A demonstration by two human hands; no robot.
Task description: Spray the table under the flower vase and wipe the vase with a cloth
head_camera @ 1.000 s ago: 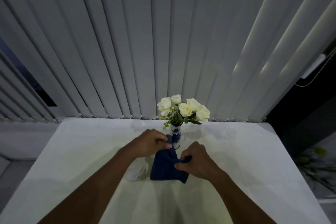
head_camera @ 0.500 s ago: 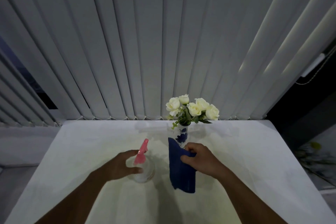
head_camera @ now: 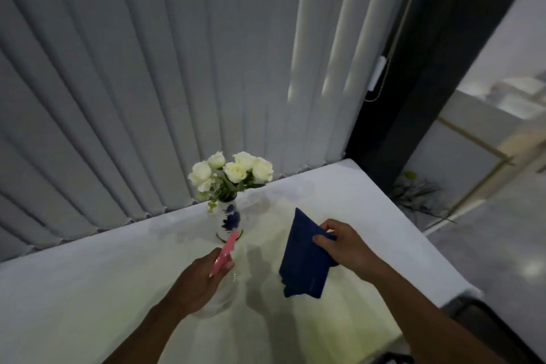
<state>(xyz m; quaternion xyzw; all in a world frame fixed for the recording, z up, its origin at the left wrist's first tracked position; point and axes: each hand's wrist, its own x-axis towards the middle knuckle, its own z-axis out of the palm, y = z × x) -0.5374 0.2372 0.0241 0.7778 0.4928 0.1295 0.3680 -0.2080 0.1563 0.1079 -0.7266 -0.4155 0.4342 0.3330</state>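
A white vase with blue flower print (head_camera: 229, 220) holds white roses (head_camera: 232, 171) and stands near the back edge of the white table (head_camera: 88, 275). My left hand (head_camera: 198, 284) grips a clear spray bottle (head_camera: 220, 295) with a pink nozzle (head_camera: 226, 251); the nozzle tip sits just in front of the vase's base. My right hand (head_camera: 344, 245) holds a dark blue cloth (head_camera: 304, 257), which hangs folded above the table to the right of the vase.
Grey vertical blinds (head_camera: 177, 68) hang close behind the table. The table's right edge (head_camera: 419, 233) drops to a floor with a dark wall column (head_camera: 413, 97) and a plant (head_camera: 416, 192) beyond. A dark chair back (head_camera: 484, 322) stands at the lower right.
My left hand left the cloth and took the spray bottle, raising its nozzle toward the vase. My right hand carried the cloth off to the right. The view swung to the right.
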